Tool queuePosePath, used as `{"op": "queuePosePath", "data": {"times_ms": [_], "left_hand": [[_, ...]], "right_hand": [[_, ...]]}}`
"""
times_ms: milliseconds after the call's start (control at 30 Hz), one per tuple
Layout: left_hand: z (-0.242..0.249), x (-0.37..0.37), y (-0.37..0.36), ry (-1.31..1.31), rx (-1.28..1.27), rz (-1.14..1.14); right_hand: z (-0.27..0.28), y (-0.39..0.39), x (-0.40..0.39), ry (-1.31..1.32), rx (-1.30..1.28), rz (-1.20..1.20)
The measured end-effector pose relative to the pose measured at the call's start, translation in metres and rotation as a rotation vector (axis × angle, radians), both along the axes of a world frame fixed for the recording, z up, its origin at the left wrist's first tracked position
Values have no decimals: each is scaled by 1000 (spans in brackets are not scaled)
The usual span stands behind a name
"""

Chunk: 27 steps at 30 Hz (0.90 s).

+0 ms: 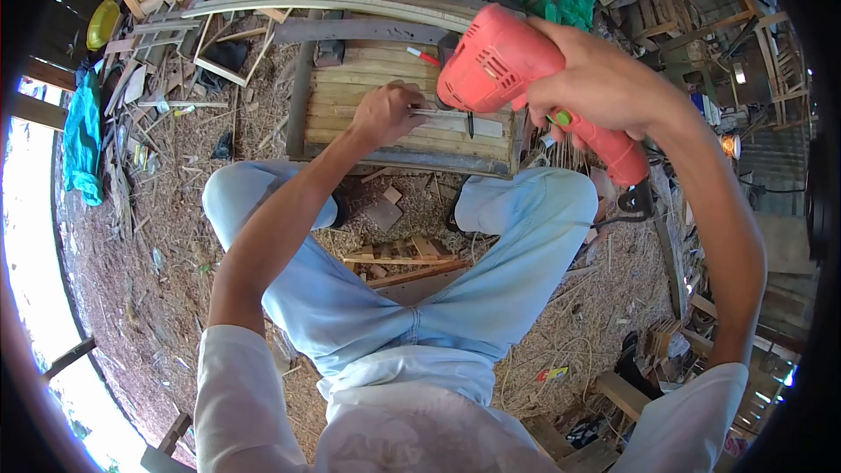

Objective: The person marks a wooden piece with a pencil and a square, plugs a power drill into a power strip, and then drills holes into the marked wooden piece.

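Note:
My right hand (596, 83) is wrapped around the handle of a red electric drill (499, 61) with a green button. The drill's nose points left and down, close to my left hand (388, 112). The bit itself I cannot make out. With its fingers pinched, my left hand holds the end of a thin pale strip (442, 116) against a low slatted wooden bench (337, 136). A dark pen-like stick (470, 125) lies across the pale pieces. Behind the drill's nose lies a red pen (424, 57) with a white end.
Long wooden slats (333, 2) lie along the bench's far edge. Thin wooden frames (223, 70) and scraps lie at left, on ground covered with shavings. A black power cord (618, 220) hangs from the drill handle. Boards (626, 396) lie at lower right.

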<state>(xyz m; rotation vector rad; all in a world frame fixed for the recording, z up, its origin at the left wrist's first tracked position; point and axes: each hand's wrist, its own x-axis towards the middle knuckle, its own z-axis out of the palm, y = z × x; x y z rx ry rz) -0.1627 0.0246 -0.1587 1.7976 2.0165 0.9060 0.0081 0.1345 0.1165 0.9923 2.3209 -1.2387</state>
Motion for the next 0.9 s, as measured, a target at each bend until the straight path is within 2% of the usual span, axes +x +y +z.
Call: {"op": "queuePosePath", "data": {"times_ms": [233, 567, 700, 900], "left_hand": [[-1, 0, 0, -6, -28, 10], [-24, -6, 1, 33, 158, -44], [-25, -5, 2, 10, 154, -7], [-18, -4, 0, 7, 135, -2]], "right_hand": [[9, -5, -29, -101, 15, 98], [0, -3, -39, -182, 55, 183], [2, -7, -37, -157, 13, 142], [10, -15, -38, -142, 91, 126]]}}
